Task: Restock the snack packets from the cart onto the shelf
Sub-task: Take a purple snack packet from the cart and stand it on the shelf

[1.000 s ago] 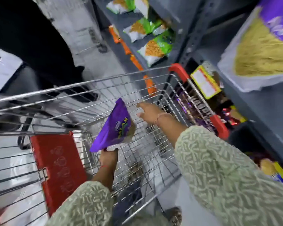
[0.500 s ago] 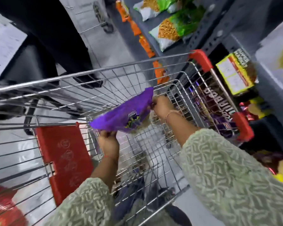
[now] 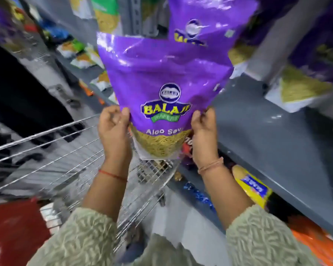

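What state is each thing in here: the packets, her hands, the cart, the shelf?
Front packet: sealed, upright, held in the air by both side edges.
Rear packet: purple too, partly hidden behind the front one; what supports it cannot be told.
Left hand: shut on the front packet's left edge.
Right hand: shut on its right edge.
Cart: beside the shelf, below the hands.
Shelf: bare in the near part, packets further back.

The grey shelf (image 3: 273, 135) runs along the right — its near stretch bare. At its far right stand purple snack packets (image 3: 313, 73) with yellow fronts, blurred. Farther left, lower shelves (image 3: 88, 73) carry green-and-white packets (image 3: 79, 52).
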Available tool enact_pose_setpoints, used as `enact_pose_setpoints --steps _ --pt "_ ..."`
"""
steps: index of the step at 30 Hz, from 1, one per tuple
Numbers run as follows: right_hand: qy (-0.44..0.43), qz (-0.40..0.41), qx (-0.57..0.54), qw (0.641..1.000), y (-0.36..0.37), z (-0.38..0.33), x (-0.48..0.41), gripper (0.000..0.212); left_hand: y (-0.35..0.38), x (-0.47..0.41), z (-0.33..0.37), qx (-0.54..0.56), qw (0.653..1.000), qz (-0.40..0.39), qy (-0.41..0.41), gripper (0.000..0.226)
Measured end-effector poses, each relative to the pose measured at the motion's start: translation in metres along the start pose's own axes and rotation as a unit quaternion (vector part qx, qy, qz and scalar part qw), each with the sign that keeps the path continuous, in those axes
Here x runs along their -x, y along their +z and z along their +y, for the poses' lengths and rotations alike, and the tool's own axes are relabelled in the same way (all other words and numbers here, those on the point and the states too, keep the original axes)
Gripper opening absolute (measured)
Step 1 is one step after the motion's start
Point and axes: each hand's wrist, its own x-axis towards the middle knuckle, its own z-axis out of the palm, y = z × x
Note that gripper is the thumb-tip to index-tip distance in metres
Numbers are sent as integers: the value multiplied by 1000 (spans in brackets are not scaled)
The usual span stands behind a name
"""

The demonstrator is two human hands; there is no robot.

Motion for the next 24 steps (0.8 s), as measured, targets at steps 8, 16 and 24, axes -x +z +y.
enact_pose_setpoints --steps 8,16,24 --pt "-115 197 38 973 -122 -66 -23 28 153 22 -7 20 986 -165 -25 11" --pt "-142 325 33 934 -180 -54 -46 25 248 17 -69 29 941 -306 -143 28" --pt "-117 386 60 913 -198 -28 -64 28 274 8 -108 18 910 -347 -228 28"
